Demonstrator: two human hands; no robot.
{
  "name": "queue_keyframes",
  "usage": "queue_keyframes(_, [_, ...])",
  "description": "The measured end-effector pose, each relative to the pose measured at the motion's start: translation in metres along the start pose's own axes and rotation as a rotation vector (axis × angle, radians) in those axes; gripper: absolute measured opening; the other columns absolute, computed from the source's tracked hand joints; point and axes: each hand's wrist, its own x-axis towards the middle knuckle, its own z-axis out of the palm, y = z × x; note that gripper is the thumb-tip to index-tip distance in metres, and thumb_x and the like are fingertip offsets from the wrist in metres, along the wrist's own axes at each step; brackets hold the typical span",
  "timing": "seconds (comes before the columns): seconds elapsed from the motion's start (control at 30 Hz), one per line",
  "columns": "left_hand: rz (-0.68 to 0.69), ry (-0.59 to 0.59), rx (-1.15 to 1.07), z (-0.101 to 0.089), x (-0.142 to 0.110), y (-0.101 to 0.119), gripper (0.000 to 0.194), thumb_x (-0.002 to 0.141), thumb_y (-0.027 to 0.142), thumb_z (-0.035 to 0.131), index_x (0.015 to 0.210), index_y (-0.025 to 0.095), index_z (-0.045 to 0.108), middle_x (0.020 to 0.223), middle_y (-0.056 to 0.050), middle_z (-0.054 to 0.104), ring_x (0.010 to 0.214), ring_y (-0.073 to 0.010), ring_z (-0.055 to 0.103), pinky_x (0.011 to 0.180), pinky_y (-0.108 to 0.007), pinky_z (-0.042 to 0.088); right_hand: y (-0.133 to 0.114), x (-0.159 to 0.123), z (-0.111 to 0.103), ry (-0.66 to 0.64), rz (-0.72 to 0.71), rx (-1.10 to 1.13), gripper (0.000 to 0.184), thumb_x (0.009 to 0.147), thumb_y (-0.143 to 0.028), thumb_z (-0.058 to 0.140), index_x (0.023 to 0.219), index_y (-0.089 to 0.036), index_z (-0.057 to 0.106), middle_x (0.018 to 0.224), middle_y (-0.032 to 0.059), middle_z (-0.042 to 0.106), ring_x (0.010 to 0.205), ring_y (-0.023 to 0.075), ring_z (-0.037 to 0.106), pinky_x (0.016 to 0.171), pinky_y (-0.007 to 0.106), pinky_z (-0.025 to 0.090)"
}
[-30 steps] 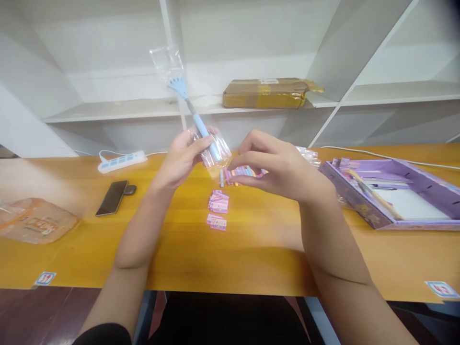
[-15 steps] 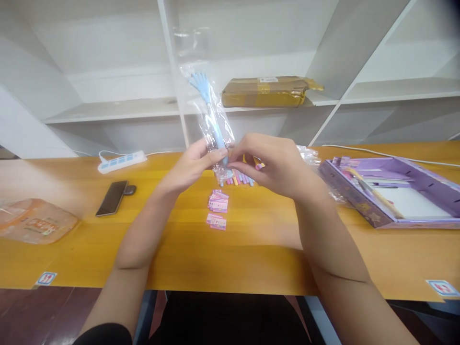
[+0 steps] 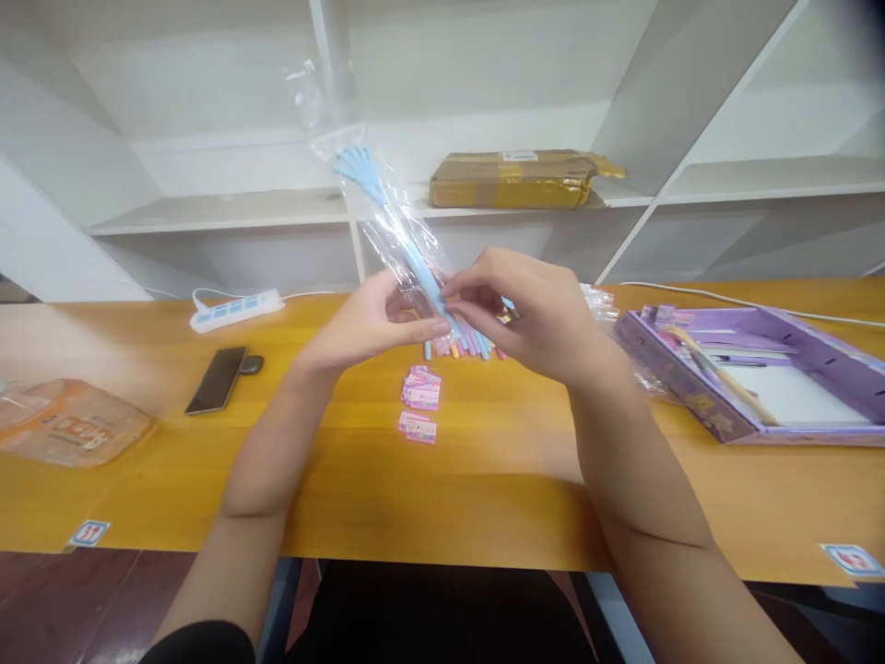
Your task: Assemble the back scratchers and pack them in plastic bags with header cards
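Observation:
A light-blue back scratcher [image 3: 419, 267] with a hand-shaped end lies inside a clear plastic bag [image 3: 387, 231], tilted up and to the left. My left hand [image 3: 377, 318] is closed around the lower part of the bag, thumb across the front. From the right, my right hand [image 3: 529, 304] pinches the bag by the handle's lower end. Beneath the hands lie several pastel sticks [image 3: 474, 343], partly covered by the right hand. Nearer to me are a small pile of pink printed cards [image 3: 420, 387] and a second small group of pink cards [image 3: 418, 427].
On the right stands a purple tray [image 3: 733, 426] with papers and a pen. Clear plastic wrappers [image 3: 600, 304] lie beside it. A phone [image 3: 217, 380], a white power strip [image 3: 237, 311] and an orange-clear bag [image 3: 76, 422] are on the left. A taped carton [image 3: 512, 180] rests on the shelf.
The bagged back scratcher has tilted further left, its hand-shaped end moving left. My left thumb has shifted slightly right and down. Both hands keep their hold.

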Motion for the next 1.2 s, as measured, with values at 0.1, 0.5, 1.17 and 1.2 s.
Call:
queue_keyframes(0.1, [-0.017, -0.009, 0.013, 0.000, -0.002, -0.001, 0.066, 0.080, 0.046, 0.112, 0.129, 0.021, 0.076, 0.126, -0.010, 0.082, 0.115, -0.0284, 0.081, 0.098, -0.039, 0.069, 0.001, -0.001, 0.001, 0.000, -0.001, -0.008, 0.008, 0.117, -0.019, 0.067, 0.120, -0.023, 0.074, 0.094, 0.0002, 0.071, 0.081, 0.0129, 0.066, 0.074, 0.027, 0.049])
queue_keyframes(0.5, [-0.064, 0.030, -0.030, -0.001, 0.000, 0.001, 0.061, 0.078, 0.031, 0.112, 0.127, 0.018, 0.079, 0.124, -0.011, 0.085, 0.111, -0.0234, 0.079, 0.097, -0.034, 0.066, 0.001, -0.001, -0.001, -0.020, 0.120, -0.012, 0.021, 0.120, -0.038, 0.068, 0.132, -0.022, 0.071, 0.104, 0.0059, 0.071, 0.083, 0.0162, 0.064, 0.076, 0.035, 0.053])
queue_keyframes(1.17, [0.106, -0.031, 0.001, 0.009, -0.004, -0.006, 0.060, 0.091, 0.040, 0.105, 0.136, 0.024, 0.068, 0.119, -0.008, 0.079, 0.095, -0.0194, 0.079, 0.089, -0.033, 0.068, 0.002, 0.003, 0.005, -0.179, 0.332, 0.602, 0.055, 0.107, -0.060, 0.086, 0.079, -0.018, 0.065, 0.075, -0.0011, 0.073, 0.067, 0.0090, 0.056, 0.062, 0.026, 0.040])
queue_keyframes(1.2, [0.105, -0.034, 0.003, 0.008, -0.004, -0.007, 0.060, 0.092, 0.040, 0.105, 0.136, 0.025, 0.068, 0.119, -0.008, 0.079, 0.094, -0.0193, 0.079, 0.088, -0.033, 0.068, 0.002, 0.003, 0.006, -0.176, 0.335, 0.620, 0.056, 0.107, -0.060, 0.086, 0.078, -0.018, 0.064, 0.076, -0.0009, 0.073, 0.067, 0.0089, 0.056, 0.063, 0.025, 0.040])
